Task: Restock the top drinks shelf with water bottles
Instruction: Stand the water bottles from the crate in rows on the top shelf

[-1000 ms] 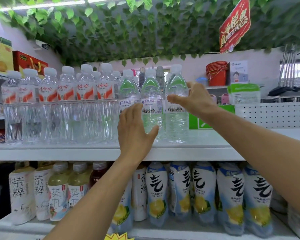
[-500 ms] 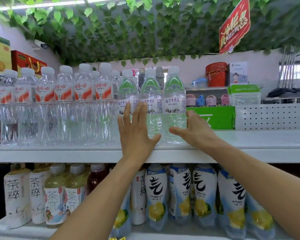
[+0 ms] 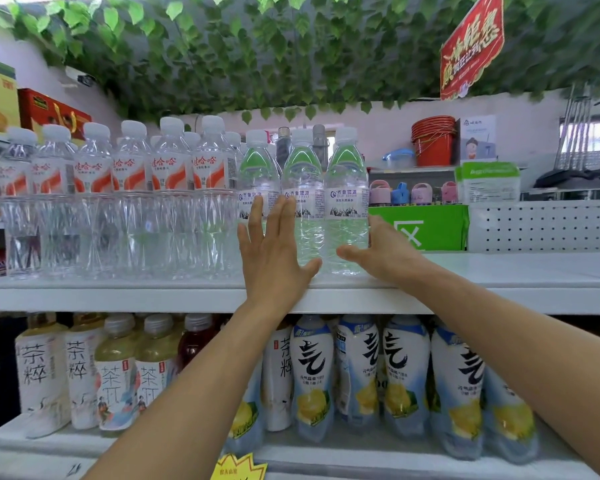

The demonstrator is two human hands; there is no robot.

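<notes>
Three green bottles (image 3: pixel 303 199) stand upright mid-frame on the top shelf (image 3: pixel 465 292), beside the red-label row. The left hand (image 3: pixel 274 251), fingers straight, lies flat against their fronts; the right hand (image 3: pixel 381 252) cups the rightmost bottle's side, nearer the bare shelf.

Clear, glossy plastic water bottles (image 3: pixel 346 206) with paper-like labels and white caps stand on a smooth, matt white shelf (image 3: pixel 465 299); right of centre, shiny red plastic buckets (image 3: pixel 433 140).
</notes>
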